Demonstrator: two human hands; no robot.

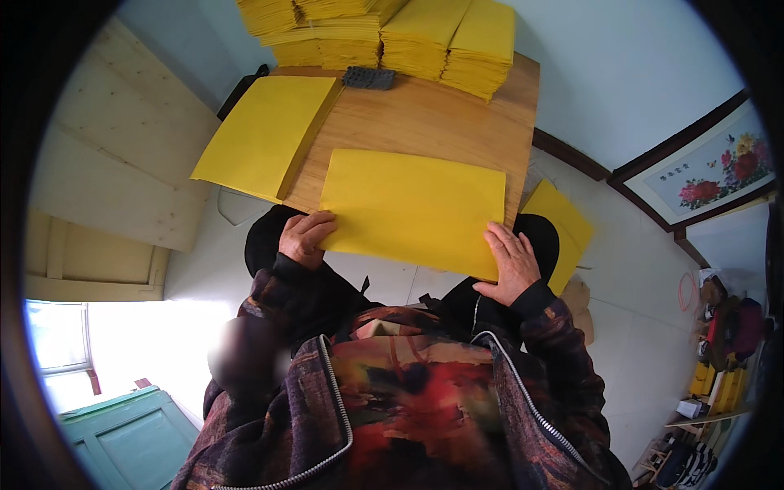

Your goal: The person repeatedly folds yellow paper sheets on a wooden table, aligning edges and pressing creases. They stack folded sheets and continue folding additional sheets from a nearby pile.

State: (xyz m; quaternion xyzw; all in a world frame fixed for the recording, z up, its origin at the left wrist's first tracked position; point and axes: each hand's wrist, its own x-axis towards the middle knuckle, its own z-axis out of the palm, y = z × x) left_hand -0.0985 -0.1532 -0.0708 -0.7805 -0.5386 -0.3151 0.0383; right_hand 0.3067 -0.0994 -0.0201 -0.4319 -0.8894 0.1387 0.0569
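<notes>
A wide rectangular piece of yellow paper point(416, 208) lies across the near part of the wooden table, its near edge sticking out over my lap. Whether it is one sheet or folded I cannot tell. My left hand point(307, 238) is closed on its near left corner, fingers curled and thumb hidden. At the near right corner, my right hand point(512, 263) holds the edge, fingers bent over it and thumb pointing left beneath the near edge. To the left lies a thick, flat stack of yellow paper point(265, 131).
Tall piles of yellow paper point(445, 41) stand along the far side of the wooden table point(425, 114). A small dark grey object point(369, 77) sits before them. Another yellow sheet point(563, 229) is beyond my right knee. A framed flower picture point(710, 167) leans at the right.
</notes>
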